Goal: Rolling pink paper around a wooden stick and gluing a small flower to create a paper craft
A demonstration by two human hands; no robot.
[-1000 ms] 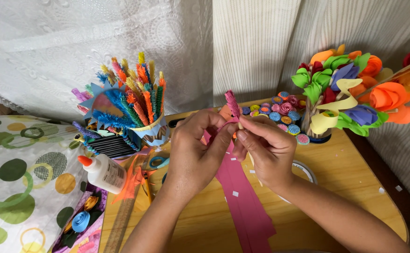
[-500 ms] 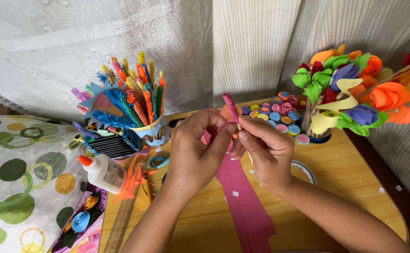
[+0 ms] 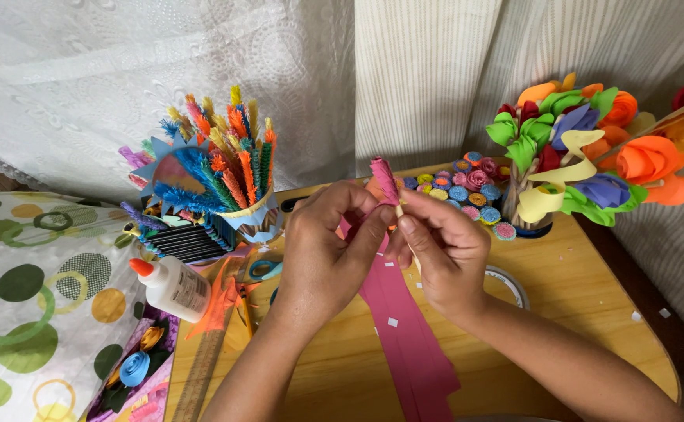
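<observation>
Both hands pinch a pink paper strip.
Left hand and right hand grip the strip, its top rolled, above the worktop.

On your left a glue bottle lies tilted beside a cup stuffed with bright pipe cleaners. A spotted cloth covers the far left. To your right, foam flowers fill a vase, with small paper coils just beside them on the wooden table. Curtains hang behind.
</observation>
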